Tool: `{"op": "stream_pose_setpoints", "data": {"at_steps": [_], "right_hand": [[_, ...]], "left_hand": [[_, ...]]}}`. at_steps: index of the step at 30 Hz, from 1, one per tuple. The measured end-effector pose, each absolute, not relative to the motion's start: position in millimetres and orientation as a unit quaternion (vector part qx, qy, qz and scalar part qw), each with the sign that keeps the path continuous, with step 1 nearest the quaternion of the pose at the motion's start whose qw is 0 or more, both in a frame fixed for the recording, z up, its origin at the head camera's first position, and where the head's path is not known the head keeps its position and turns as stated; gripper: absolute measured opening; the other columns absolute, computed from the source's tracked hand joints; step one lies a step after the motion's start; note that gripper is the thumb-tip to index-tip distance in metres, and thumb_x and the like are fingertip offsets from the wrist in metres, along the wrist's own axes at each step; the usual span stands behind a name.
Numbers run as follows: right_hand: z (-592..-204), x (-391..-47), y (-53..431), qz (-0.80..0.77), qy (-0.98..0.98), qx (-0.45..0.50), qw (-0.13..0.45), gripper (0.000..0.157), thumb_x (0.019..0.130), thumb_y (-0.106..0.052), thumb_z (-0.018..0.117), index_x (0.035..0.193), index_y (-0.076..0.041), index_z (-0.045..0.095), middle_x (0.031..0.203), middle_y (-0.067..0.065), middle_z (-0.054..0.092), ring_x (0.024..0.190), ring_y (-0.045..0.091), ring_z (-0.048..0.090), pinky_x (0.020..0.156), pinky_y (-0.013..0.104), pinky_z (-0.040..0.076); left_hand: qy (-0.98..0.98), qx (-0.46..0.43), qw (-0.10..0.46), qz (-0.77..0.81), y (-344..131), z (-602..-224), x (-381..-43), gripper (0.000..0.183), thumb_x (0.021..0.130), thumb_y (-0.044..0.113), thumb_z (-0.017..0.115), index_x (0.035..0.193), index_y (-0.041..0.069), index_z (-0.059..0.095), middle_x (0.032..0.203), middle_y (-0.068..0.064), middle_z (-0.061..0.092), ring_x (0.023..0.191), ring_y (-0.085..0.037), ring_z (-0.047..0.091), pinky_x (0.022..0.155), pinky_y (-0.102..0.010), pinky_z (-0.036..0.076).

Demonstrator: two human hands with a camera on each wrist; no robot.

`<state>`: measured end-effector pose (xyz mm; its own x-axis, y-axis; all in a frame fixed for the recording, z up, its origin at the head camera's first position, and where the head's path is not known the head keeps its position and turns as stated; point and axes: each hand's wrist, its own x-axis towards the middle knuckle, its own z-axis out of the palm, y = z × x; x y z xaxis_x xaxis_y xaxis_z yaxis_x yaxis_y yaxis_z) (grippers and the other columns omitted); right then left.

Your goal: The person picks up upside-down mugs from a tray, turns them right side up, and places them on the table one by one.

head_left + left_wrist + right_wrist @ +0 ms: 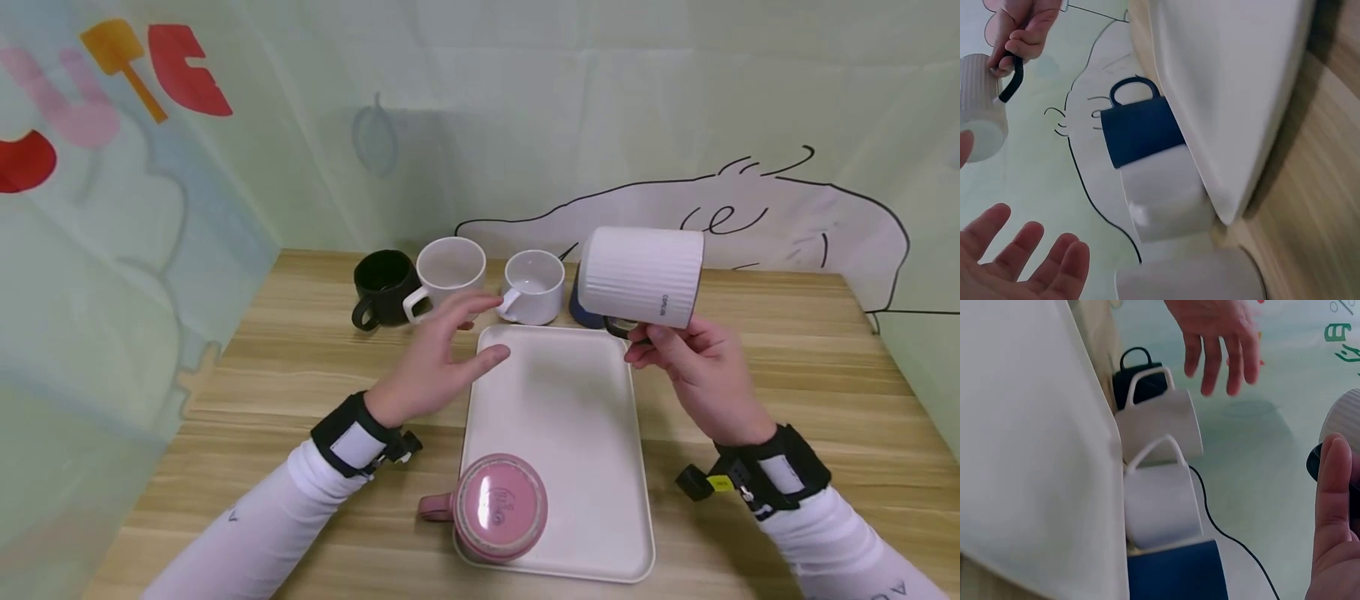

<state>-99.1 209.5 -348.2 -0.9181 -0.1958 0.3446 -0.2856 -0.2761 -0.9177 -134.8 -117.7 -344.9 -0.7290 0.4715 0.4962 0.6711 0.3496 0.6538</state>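
My right hand (708, 371) grips the dark handle of a white ribbed mug (641, 275), holding it on its side above the back right corner of the tray. In the left wrist view the ribbed mug (982, 112) shows its pale base and black handle (1015, 81). Over the tray's left edge, my left hand (438, 358) is held with fingers spread and thumb apart, nothing in it. A pink mug (501, 508) sits upside down on the near left corner of the white tray (570, 433), its handle pointing left.
Behind the tray, along the back of the wooden table (300, 367), stand a black mug (384, 287), a larger white mug (452, 267), a smaller white mug (534, 287) and a dark blue mug (1179, 572). A printed cloth (525, 125) hangs behind them.
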Motion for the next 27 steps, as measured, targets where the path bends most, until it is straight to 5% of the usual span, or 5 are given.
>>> {"op": "stream_pose_setpoints", "data": {"at_steps": [18,27], "right_hand": [[-332,-104,269,0.723,-0.672,0.116,0.109,0.03,0.1,-0.006,0.056,0.124,0.012,0.058,0.099,0.016,0.064,0.082,0.019,0.069,0.077,0.027,0.056],[-338,-114,289,0.712,-0.682,0.078,0.151,0.029,0.096,-0.008,0.064,0.116,0.012,0.062,0.094,0.015,0.067,0.076,0.018,0.07,0.072,0.028,0.057]], "left_hand": [[-0.881,-0.35,0.199,-0.247,-165,-337,-122,0.073,0.084,0.044,0.076,0.143,0.008,0.052,0.15,-0.016,0.042,0.137,-0.034,0.036,0.109,-0.052,0.031],[-0.904,-0.328,0.188,-0.201,-183,-347,-114,0.078,0.084,0.049,0.074,0.147,0.011,0.049,0.152,-0.013,0.04,0.137,-0.035,0.036,0.111,-0.053,0.029]]}}
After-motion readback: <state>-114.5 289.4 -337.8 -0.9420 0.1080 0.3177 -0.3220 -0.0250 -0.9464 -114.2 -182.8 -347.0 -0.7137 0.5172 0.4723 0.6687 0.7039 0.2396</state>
